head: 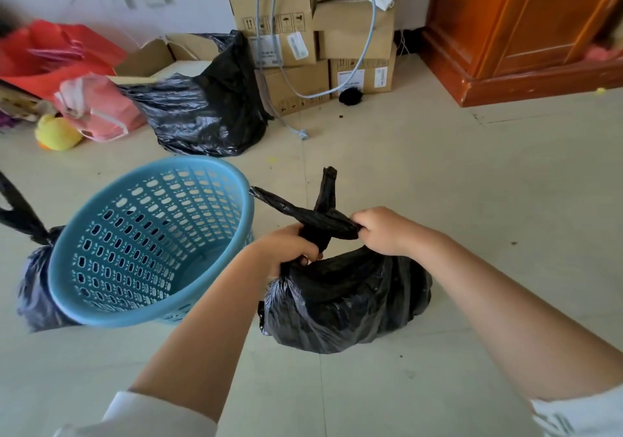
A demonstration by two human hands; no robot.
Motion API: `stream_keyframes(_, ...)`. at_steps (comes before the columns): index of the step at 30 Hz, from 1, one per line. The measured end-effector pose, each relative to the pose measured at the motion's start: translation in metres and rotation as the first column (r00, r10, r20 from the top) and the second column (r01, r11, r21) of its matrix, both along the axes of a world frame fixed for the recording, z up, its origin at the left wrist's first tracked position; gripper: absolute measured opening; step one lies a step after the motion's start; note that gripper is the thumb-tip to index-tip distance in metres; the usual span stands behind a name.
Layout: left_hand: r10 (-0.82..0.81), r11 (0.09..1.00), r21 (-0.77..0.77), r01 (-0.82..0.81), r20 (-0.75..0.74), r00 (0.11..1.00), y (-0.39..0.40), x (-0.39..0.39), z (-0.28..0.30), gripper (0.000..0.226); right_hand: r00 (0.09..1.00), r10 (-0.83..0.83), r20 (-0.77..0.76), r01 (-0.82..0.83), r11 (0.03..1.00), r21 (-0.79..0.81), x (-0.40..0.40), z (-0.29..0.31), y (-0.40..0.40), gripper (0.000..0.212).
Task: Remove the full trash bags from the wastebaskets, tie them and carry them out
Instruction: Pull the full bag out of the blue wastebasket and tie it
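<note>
The tiled floor carries everything, and the blue wastebasket serves as the landmark. Far behind the wastebasket stands a stack of cardboard boxes, with a wooden cabinet further right of them. Behind the wastebasket slumps a large loose black bag. The wastebasket itself tilts toward the camera, its perforated inside bare. Just right of it sits the full black trash bag, a glossy, crinkled, bulging bundle resting on the floor directly below both hands. Touching the wastebasket's left side is another black bag, its neck already knotted. Above the full bag, the two handle strips cross each other, their ends pointing away toward the boxes. The left hand is closed in a fist around one strip at the bag's gathered neck; the right hand clenches the other strip, pulling it sideways, away from the wastebasket.
</note>
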State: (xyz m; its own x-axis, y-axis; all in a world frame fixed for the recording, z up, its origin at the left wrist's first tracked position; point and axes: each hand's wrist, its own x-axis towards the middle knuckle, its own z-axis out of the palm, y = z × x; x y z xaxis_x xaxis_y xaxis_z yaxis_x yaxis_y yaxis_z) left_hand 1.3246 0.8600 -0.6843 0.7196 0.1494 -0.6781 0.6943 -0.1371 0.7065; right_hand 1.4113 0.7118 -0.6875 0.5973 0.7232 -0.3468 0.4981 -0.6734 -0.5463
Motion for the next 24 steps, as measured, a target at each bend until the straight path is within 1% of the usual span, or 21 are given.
stream_keyframes(3, 0.005, 0.981, -0.192, -0.001, 0.025, 1.000, 0.007, -0.011, 0.007, 0.015, 0.998, 0.066, -0.006, -0.066, 0.996, -0.063, -0.002, 0.002, 0.001, 0.018)
stream_keyframes(4, 0.029, 0.973, -0.229, -0.026, 0.012, 0.999, 0.007, -0.012, 0.009, 0.018, 0.996, 0.085, -0.010, -0.085, 0.993, -0.078, -0.003, 0.002, 0.001, 0.017)
stream_keyframes(6, 0.117, 0.961, -0.250, -0.118, -0.020, 0.993, 0.007, -0.011, 0.011, 0.042, 0.992, 0.124, -0.024, -0.126, 0.986, -0.111, -0.007, 0.001, 0.004, 0.022)
stream_keyframes(7, 0.175, 0.955, -0.236, -0.177, -0.028, 0.984, 0.006, -0.009, 0.010, 0.049, 0.989, 0.145, -0.032, -0.148, 0.980, -0.131, -0.009, 0.000, 0.005, 0.025)
stream_keyframes(8, 0.236, 0.950, -0.206, -0.237, -0.028, 0.971, 0.004, -0.007, 0.008, 0.051, 0.986, 0.162, -0.041, -0.166, 0.975, -0.150, -0.010, -0.001, 0.006, 0.028)
stream_keyframes(10, 0.324, 0.937, -0.137, -0.320, 0.009, 0.946, 0.003, -0.004, 0.003, 0.046, 0.982, 0.171, -0.081, -0.182, 0.968, -0.175, -0.011, -0.001, 0.005, 0.030)
stream_keyframes(11, 0.356, 0.923, -0.169, -0.345, 0.038, 0.934, 0.003, -0.003, 0.001, 0.042, 0.980, 0.163, -0.114, -0.181, 0.968, -0.175, -0.010, 0.000, 0.003, 0.027)
stream_keyframes(12, 0.388, 0.901, -0.238, -0.363, 0.063, 0.920, 0.002, -0.004, 0.001, 0.039, 0.978, 0.145, -0.152, -0.169, 0.972, -0.160, -0.009, 0.001, 0.000, 0.021)
stream_keyframes(14, 0.421, 0.847, -0.400, -0.349, 0.104, 0.901, -0.001, -0.007, 0.007, 0.034, 0.968, 0.105, -0.228, -0.131, 0.986, -0.104, -0.004, 0.000, -0.007, 0.016)
stream_keyframes(15, 0.396, 0.842, -0.442, -0.310, 0.115, 0.911, -0.002, -0.009, 0.009, 0.034, 0.961, 0.091, -0.260, -0.113, 0.991, -0.073, -0.003, -0.001, -0.010, 0.021)
stream_keyframes(16, 0.343, 0.856, -0.448, -0.259, 0.116, 0.932, -0.005, -0.011, 0.013, 0.037, 0.954, 0.065, -0.291, -0.084, 0.995, -0.053, -0.002, -0.002, -0.012, 0.028)
stream_keyframes(17, 0.256, 0.894, -0.407, -0.186, 0.123, 0.959, -0.008, -0.013, 0.016, 0.040, 0.947, 0.029, -0.319, -0.042, 0.998, -0.036, -0.002, -0.004, -0.013, 0.031)
stream_keyframes(18, 0.142, 0.941, -0.326, -0.090, 0.139, 0.980, -0.009, -0.015, 0.017, 0.042, 0.942, -0.021, -0.334, 0.018, 1.000, -0.013, -0.001, -0.007, -0.013, 0.032)
stream_keyframes(19, 0.008, 0.980, -0.197, 0.025, 0.166, 0.986, -0.010, -0.015, 0.016, 0.041, 0.935, -0.085, -0.345, 0.100, 0.995, 0.027, 0.000, -0.009, -0.012, 0.032)
stream_keyframes(20, -0.095, 0.992, -0.064, 0.110, 0.198, 0.976, -0.011, -0.013, 0.015, 0.038, 0.916, -0.158, -0.368, 0.199, 0.977, 0.077, 0.002, -0.010, -0.012, 0.031)
stream_keyframes(21, -0.145, 0.989, 0.073, 0.132, 0.230, 0.962, -0.011, -0.012, 0.013, 0.034, 0.880, -0.214, -0.424, 0.292, 0.948, 0.128, 0.004, -0.011, -0.012, 0.030)
stream_keyframes(22, -0.141, 0.975, 0.203, 0.087, 0.269, 0.953, -0.010, -0.010, 0.013, 0.028, 0.833, -0.236, -0.501, 0.364, 0.915, 0.173, 0.006, -0.009, -0.014, 0.028)
stream_keyframes(23, -0.133, 0.950, 0.312, 0.029, 0.318, 0.939, -0.010, -0.008, 0.013, 0.019, 0.781, -0.224, -0.583, 0.410, 0.888, 0.207, 0.009, -0.008, -0.015, 0.028)
stream_keyframes(24, -0.155, 0.909, 0.417, -0.008, 0.357, 0.921, -0.011, -0.007, 0.014, 0.023, 0.730, -0.195, -0.655, 0.437, 0.870, 0.228, 0.010, -0.007, -0.017, 0.029)
